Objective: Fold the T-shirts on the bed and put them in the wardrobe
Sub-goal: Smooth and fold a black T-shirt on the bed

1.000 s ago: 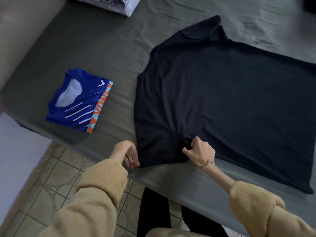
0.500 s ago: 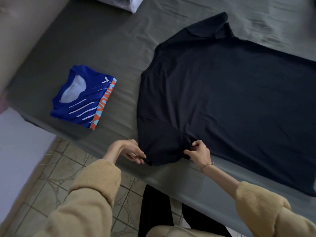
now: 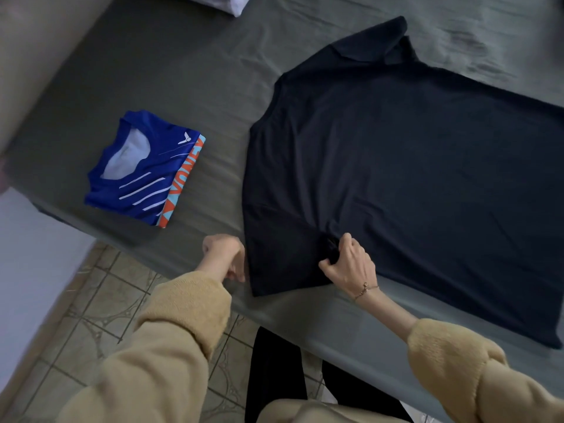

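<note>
I stand at the near edge of the grey-sheeted bed [image 3: 195,71], and everything here sits relative to it. The spread-out dark navy T-shirt [image 3: 396,178] lies flat on the bed's right part, its collar toward the far side and its hem off to the right. The folded blue sports T-shirt [image 3: 143,169] lies on the bed's left part, near the front edge, well apart from the dark one. A white folded bundle [image 3: 235,3] sits at the bed's far edge. At the near edge, my left hand [image 3: 224,254] pinches the near sleeve's left corner; my right hand [image 3: 348,264] grips the cloth just right of it. The patterned tile floor [image 3: 100,306] lies below the bed's front edge.
</note>
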Action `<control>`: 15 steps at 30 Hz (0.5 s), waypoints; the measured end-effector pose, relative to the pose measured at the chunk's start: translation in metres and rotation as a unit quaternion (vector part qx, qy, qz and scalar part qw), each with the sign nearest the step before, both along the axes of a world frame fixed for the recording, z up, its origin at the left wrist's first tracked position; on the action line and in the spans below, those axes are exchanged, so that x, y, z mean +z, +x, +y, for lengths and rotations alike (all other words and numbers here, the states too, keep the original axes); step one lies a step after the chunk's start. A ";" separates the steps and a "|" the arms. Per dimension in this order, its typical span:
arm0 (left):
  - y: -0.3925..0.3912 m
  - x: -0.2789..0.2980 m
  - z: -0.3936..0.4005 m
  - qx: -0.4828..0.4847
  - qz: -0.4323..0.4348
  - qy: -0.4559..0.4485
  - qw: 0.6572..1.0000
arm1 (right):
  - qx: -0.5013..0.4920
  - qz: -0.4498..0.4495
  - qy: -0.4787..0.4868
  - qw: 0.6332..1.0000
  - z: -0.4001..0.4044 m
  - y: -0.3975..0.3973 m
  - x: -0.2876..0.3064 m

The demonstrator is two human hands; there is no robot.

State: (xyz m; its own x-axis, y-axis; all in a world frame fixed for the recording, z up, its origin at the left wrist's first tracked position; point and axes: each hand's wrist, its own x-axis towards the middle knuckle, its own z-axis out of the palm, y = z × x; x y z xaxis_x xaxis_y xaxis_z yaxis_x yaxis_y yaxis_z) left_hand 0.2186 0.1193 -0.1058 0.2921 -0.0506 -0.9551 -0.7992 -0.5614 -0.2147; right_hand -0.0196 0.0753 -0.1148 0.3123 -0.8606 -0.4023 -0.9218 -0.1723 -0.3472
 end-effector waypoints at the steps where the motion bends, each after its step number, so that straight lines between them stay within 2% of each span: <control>1: 0.002 0.003 -0.003 -0.021 -0.049 -0.034 0.998 | 0.014 -0.011 -0.031 0.999 -0.002 0.000 -0.002; 3: 0.002 0.006 -0.010 -0.053 -0.149 -0.138 0.978 | 0.077 -0.041 -0.100 0.991 -0.008 -0.002 -0.007; 5: -0.002 0.006 -0.017 -0.031 -0.223 -0.271 0.936 | 0.148 -0.054 -0.138 0.978 -0.014 -0.002 -0.010; 7: -0.007 -0.002 -0.023 -0.025 -0.221 -0.405 0.887 | 0.198 -0.041 -0.129 0.971 -0.017 0.000 -0.012; 11: -0.018 -0.017 -0.036 -0.063 -0.131 -0.546 0.825 | 0.117 -0.033 -0.065 0.990 -0.034 0.007 -0.017; 13: -0.021 -0.023 -0.050 -0.059 -0.142 -0.588 0.794 | 0.069 -0.058 -0.090 0.992 -0.050 0.008 -0.020; 15: -0.018 -0.026 -0.066 -0.003 -0.177 -0.590 0.788 | 0.049 -0.076 -0.121 0.989 -0.067 0.010 -0.025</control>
